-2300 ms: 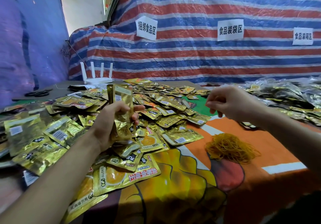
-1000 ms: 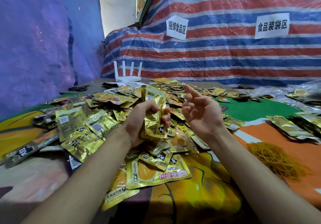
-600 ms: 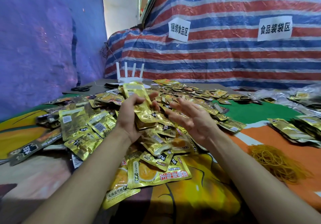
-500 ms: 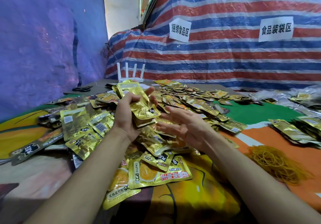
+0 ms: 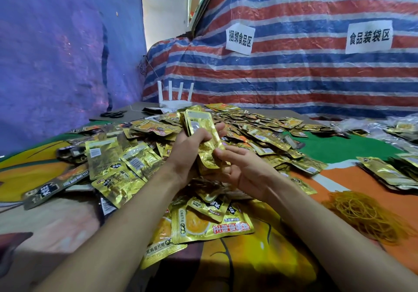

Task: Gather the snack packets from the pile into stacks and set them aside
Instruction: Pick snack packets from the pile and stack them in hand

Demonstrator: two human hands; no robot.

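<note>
A wide pile of gold snack packets (image 5: 255, 133) covers the middle and left of the table. My left hand (image 5: 190, 151) grips a thin stack of gold packets (image 5: 201, 131), held upright above the pile. My right hand (image 5: 244, 169) lies palm up just under and to the right of the stack, its fingertips touching the stack's lower edge. More packets lie flat in front of my wrists (image 5: 210, 223).
A heap of yellow rubber bands (image 5: 364, 214) lies at the right front. Set-aside packets (image 5: 389, 174) sit at the right edge. A white router (image 5: 175, 101) and black scissors (image 5: 113, 114) stand at the back left. Tarpaulin walls close the back.
My left hand has kept the stack and tilted it more upright. My right hand has moved in under the stack's lower end and now touches it.
</note>
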